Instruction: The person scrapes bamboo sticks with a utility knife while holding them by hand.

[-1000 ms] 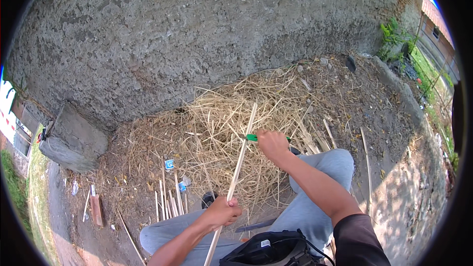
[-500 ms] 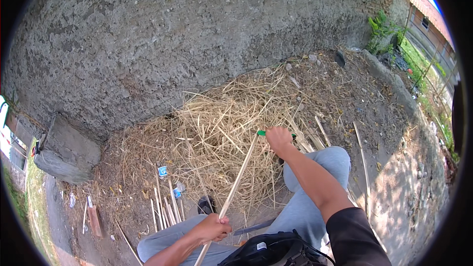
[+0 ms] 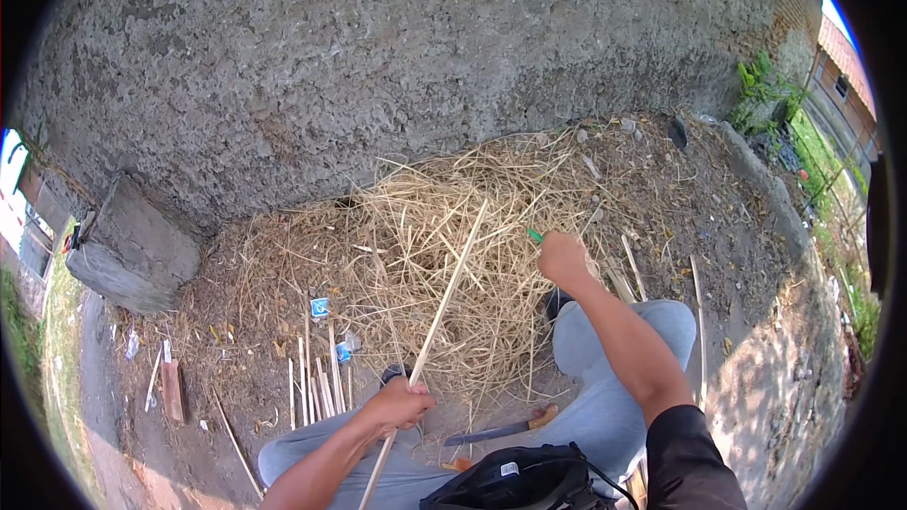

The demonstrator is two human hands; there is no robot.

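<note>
My left hand is closed round a long, pale bamboo strip, which slants from the lower edge up over the shavings. My right hand is closed on a small tool with a green end; the fist hides most of it, so its exact kind does not show. A gap separates this tool from the strip's upper end. Beneath both hands spreads a heap of pale curled shavings. Between my legs lies a large knife with a wooden handle.
A rough grey wall rises behind the heap. Several cut strips lie by my left knee, near a blue packet. Another long strip lies right of my right knee. A concrete block stands at left, a black bag at my waist.
The green-ended tool was at the strip's upper part; now my right hand holds it apart, to the right. The strip's upper end shows free. The whole view has shifted slightly.
</note>
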